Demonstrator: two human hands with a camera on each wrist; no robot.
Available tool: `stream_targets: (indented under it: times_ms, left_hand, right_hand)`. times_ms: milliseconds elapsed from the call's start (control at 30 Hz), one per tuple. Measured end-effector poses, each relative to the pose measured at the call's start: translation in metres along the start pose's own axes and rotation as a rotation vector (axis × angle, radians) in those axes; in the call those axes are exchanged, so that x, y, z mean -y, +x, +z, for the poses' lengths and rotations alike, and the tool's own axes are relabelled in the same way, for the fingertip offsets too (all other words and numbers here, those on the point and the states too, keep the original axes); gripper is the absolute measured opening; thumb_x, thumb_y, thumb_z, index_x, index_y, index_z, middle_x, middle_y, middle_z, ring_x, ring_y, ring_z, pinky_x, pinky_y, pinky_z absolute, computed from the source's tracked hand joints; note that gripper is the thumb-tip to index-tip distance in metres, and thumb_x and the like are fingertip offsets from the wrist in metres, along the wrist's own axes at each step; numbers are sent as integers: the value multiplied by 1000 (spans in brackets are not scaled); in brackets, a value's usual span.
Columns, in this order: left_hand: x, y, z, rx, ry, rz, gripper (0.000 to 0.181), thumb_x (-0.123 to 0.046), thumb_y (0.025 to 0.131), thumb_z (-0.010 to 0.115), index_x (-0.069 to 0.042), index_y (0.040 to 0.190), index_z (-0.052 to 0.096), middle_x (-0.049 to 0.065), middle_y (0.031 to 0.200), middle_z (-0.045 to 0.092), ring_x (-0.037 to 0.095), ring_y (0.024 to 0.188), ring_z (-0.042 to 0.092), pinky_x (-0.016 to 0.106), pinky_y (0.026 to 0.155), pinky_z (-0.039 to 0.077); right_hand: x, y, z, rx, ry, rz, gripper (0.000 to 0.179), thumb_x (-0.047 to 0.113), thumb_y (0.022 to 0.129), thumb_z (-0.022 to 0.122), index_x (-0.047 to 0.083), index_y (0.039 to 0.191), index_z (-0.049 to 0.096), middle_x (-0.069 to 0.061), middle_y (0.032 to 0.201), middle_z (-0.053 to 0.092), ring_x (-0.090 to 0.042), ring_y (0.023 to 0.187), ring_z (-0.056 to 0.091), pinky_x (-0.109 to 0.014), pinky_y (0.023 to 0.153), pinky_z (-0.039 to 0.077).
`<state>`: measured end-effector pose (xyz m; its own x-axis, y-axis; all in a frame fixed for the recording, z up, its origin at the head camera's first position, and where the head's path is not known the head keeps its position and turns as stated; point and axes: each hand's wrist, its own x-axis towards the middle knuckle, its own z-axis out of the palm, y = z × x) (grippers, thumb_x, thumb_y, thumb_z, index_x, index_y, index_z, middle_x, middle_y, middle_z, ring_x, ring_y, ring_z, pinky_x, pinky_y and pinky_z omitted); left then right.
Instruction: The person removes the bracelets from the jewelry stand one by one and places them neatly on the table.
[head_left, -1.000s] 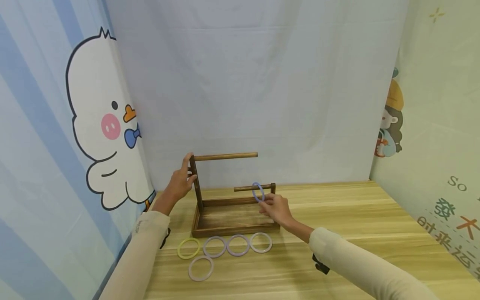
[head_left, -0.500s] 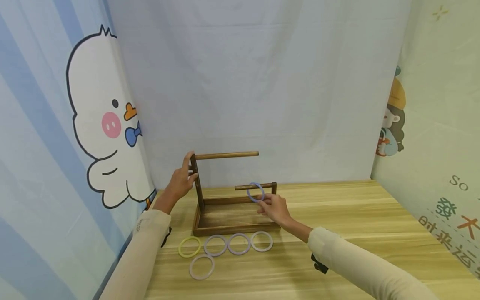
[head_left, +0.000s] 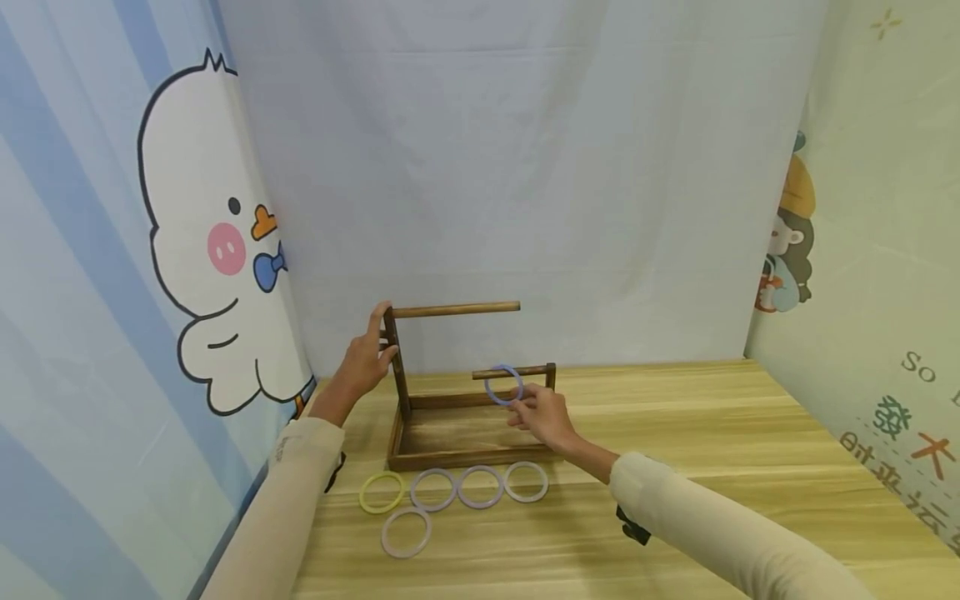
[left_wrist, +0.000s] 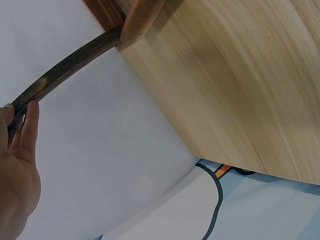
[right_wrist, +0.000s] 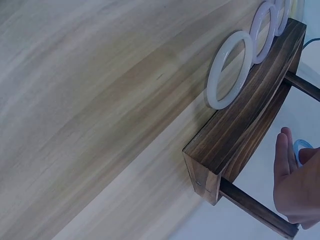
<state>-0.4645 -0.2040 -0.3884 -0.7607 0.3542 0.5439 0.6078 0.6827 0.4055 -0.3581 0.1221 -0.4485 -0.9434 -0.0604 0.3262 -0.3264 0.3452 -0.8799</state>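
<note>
In the head view a dark wooden rack (head_left: 468, 458) has a low tray base, a tall left post (head_left: 399, 375) with an upper bar (head_left: 455, 310), and a short right post with a lower bar (head_left: 534, 370). My left hand (head_left: 363, 364) grips the tall post near its top; thumb and fingers lie on either side of it in the left wrist view. Between thumb and fingers, my right hand (head_left: 547, 418) pinches a blue bangle (head_left: 487, 392). The bangle appears to encircle the lower bar near its free left end. In the right wrist view the hand mostly hides it.
Before the rack lie a yellow bangle (head_left: 362, 495), two lavender bangles, a white bangle (head_left: 526, 501) and a pale pinkish bangle (head_left: 406, 556). The wood-grain table (head_left: 675, 483) extends right. Behind it hangs a plain cloth (head_left: 562, 167), with printed cloths at both sides.
The blue bangle has shifted left along the lower bar with my right hand, and its face has turned more toward the head camera. My left hand stays on the post.
</note>
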Motion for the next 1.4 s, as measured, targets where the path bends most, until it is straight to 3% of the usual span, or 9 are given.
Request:
stream_targets:
  times_ms: [233, 500, 700, 1100, 1400]
  left_hand:
    - [-2, 0, 0, 5, 11, 3, 80, 1, 101, 64, -12, 162, 13, 36, 121, 65, 51, 101, 69, 60, 84, 59]
    - [-1, 1, -1, -3, 8, 4, 80, 1, 101, 65, -11, 162, 14, 37, 119, 66, 51, 99, 70, 60, 83, 59]
    - [-1, 2, -1, -5, 18, 6, 80, 0, 101, 65, -12, 162, 14, 36, 117, 67, 50, 96, 70, 60, 81, 59]
    - [-3, 1, 0, -12, 36, 12, 80, 0, 101, 66, -10, 162, 15, 36, 112, 68, 49, 89, 70, 59, 76, 59]
    - [-2, 1, 1, -8, 36, -7, 80, -1, 101, 66, -12, 162, 15, 36, 111, 68, 49, 87, 71, 59, 76, 59]
  right_hand:
    - [5, -1, 5, 15, 27, -88, 16, -9, 99, 59, -16, 112, 64, -30, 95, 73, -38, 73, 77, -43, 66, 64]
    - [16, 2, 16, 48, 22, -2, 18, -6, 101, 61, -14, 117, 64, -31, 102, 73, -45, 81, 76, -35, 67, 64]
    - [22, 3, 22, 49, 31, 4, 18, -6, 101, 61, -14, 117, 66, -30, 100, 74, -45, 81, 76, -44, 71, 65]
    - [19, -3, 25, 114, 21, -6, 25, -5, 102, 57, -14, 124, 64, -27, 97, 75, -40, 80, 77, -51, 74, 64]
    - [16, -17, 23, 203, 43, 3, 36, -5, 101, 60, -16, 134, 57, -27, 98, 75, -40, 81, 77, -44, 72, 64]
